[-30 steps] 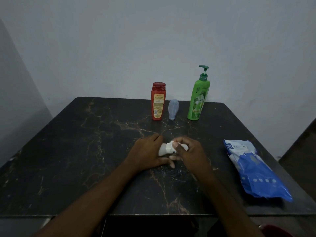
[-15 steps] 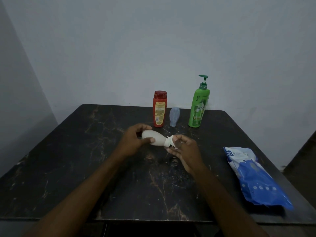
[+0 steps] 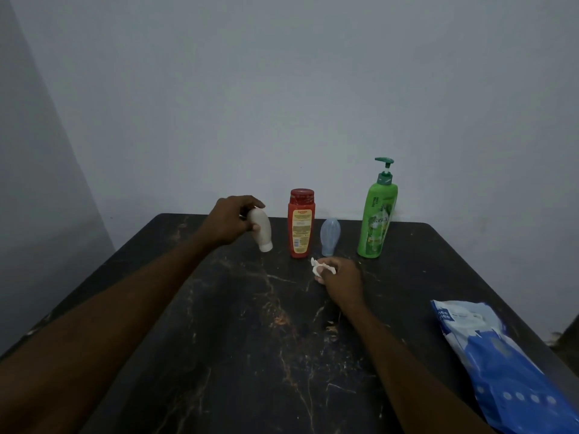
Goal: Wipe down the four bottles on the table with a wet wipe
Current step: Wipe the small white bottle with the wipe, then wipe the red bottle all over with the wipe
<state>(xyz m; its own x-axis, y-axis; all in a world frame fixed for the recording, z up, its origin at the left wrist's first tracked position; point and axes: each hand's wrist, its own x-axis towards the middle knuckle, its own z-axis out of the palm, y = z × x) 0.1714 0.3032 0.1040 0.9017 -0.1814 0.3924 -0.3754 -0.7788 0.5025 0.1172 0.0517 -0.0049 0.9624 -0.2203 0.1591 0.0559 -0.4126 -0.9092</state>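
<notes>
My left hand (image 3: 230, 222) grips a small white bottle (image 3: 262, 231) by its wide end, cap down, at the far left of the bottle row; whether the cap touches the table is unclear. Beside it stands a red bottle (image 3: 300, 223) with a yellow label. Then comes a small pale blue bottle (image 3: 330, 237) standing on its cap, then a tall green pump bottle (image 3: 377, 219). My right hand (image 3: 340, 277) holds a crumpled white wet wipe (image 3: 317, 267) low over the table, just in front of the blue bottle.
The dark marbled table (image 3: 250, 339) stands against a grey wall. A blue and white wet-wipe pack (image 3: 501, 368) lies near the table's right edge.
My left hand has carried the white bottle away from the wipe to the far left of the row and turned it cap down. My right hand has moved toward the blue bottle.
</notes>
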